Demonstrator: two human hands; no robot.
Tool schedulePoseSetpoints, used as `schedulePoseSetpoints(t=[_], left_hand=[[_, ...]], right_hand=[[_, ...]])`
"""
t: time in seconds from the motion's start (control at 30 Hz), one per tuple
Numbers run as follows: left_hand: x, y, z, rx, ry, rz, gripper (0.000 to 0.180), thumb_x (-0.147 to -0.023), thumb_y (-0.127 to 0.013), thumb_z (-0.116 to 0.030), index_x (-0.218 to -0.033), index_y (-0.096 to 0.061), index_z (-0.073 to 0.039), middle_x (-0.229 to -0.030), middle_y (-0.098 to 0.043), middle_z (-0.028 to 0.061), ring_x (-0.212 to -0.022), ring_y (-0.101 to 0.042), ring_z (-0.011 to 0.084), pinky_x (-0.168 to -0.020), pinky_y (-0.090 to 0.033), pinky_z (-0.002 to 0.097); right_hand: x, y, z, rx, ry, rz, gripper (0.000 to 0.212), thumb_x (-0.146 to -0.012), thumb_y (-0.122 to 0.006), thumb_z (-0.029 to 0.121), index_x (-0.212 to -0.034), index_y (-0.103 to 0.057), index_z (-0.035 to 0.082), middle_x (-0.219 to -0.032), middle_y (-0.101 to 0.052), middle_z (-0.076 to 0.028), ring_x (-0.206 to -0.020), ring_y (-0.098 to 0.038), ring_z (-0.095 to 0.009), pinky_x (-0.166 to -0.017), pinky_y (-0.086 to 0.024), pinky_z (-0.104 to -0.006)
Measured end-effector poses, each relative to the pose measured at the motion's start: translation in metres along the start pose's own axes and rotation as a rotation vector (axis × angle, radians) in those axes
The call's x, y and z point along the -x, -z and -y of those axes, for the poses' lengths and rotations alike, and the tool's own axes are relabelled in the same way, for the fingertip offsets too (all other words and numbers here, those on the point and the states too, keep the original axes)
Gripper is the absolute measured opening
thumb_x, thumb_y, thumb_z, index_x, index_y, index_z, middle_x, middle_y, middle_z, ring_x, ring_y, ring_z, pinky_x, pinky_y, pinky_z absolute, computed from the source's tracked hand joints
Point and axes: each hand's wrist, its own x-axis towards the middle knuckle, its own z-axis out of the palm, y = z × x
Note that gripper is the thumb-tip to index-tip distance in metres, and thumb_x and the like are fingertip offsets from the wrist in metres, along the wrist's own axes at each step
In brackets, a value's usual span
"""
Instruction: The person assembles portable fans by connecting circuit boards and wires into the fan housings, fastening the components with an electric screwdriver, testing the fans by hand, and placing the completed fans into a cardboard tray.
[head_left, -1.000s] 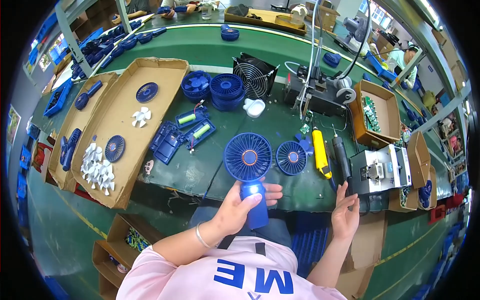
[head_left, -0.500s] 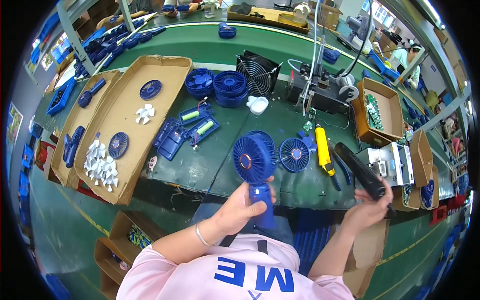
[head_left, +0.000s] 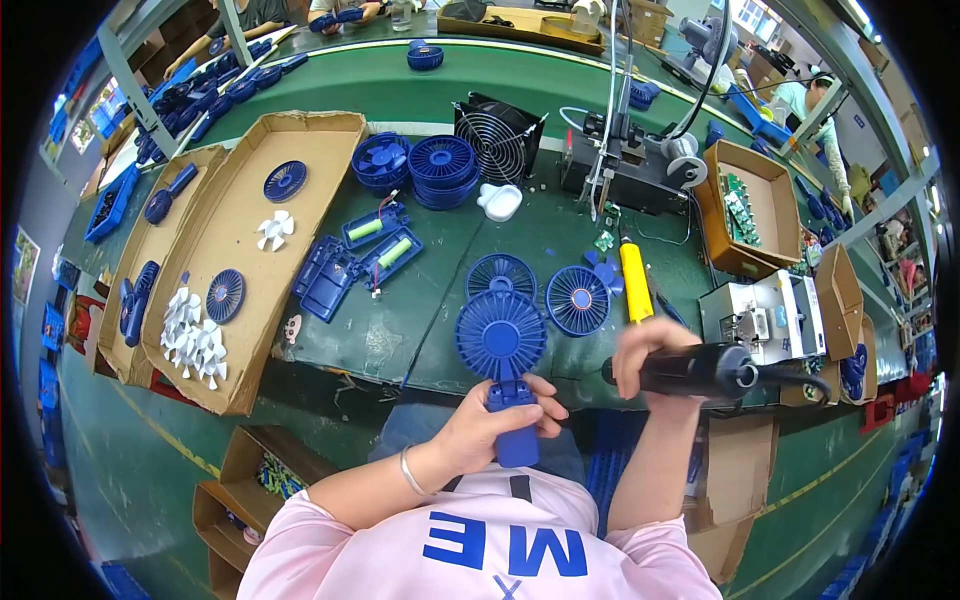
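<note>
Blue hand fan (head_left: 503,352) | held up over the counter (head_left: 440,300) edge, left hand (head_left: 497,420) grip wrapped round its handle | right hand (head_left: 645,352) grip closed on black electric screwdriver (head_left: 705,372) | grille on, screws look left to do

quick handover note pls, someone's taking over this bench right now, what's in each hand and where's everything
Left hand: gripping the handle of a blue handheld fan, grille head up, just above the near table edge.
Right hand: wrapped around a black electric screwdriver, held level beside the fan, its cable trailing right.
On the green bench: two loose blue fan grilles just behind the fan, a yellow-handled tool, blue housings with green battery cells, stacked blue grilles.
Cardboard trays at left hold white fan blades and more grilles.
Done: the fan in hand has its front grille on. Left: whether its screws are in cannot be seen, so check.
</note>
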Motion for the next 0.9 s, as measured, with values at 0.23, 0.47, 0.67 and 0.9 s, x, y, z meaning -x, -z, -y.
schedulePoseSetpoints(t=[0.23,0.47,0.67,0.9], left_hand=[[-0.006,-0.007,0.005,-0.201,-0.047,-0.225,0.028,-0.085,-0.062,-0.005,-0.11,-0.053,0.003,-0.108,-0.063,0.0187,-0.096,-0.064,0.0232,-0.086,-0.052,0.0348],[-0.008,-0.004,0.004,-0.267,-0.023,-0.247,0.024,-0.084,-0.063,-0.007,-0.106,-0.058,0.003,-0.106,-0.063,0.0122,-0.088,-0.062,0.0159,-0.083,-0.051,0.0298],[-0.01,-0.004,0.005,-0.233,-0.035,-0.245,0.024,-0.082,-0.064,-0.008,-0.104,-0.06,0.002,-0.1,-0.064,0.0095,-0.085,-0.061,0.0146,-0.08,-0.05,0.0285],[-0.008,0.002,0.005,-0.3,-0.008,-0.237,0.026,-0.08,-0.065,-0.008,-0.105,-0.06,0.001,-0.096,-0.063,0.007,-0.085,-0.061,0.0136,-0.08,-0.05,0.0284]], right_hand=[[0.004,-0.084,0.011,0.106,0.528,-0.417,0.074,-0.079,-0.042,0.075,-0.097,-0.048,0.003,-0.058,-0.052,-0.011,-0.046,-0.049,-0.022,-0.05,-0.04,-0.0341],[0.005,-0.115,0.012,0.258,0.448,-0.613,0.063,-0.083,-0.042,0.071,-0.089,-0.044,0.008,-0.055,-0.052,-0.007,-0.045,-0.05,-0.02,-0.047,-0.042,-0.0333],[0.01,-0.112,0.007,0.314,0.454,-0.596,0.062,-0.082,-0.043,0.071,-0.089,-0.043,0.009,-0.054,-0.051,-0.007,-0.044,-0.05,-0.02,-0.046,-0.042,-0.0324],[0.005,-0.111,0.006,0.279,0.448,-0.541,0.051,-0.087,-0.047,0.057,-0.079,-0.043,0.008,-0.052,-0.052,-0.008,-0.041,-0.05,-0.02,-0.044,-0.043,-0.0329]])
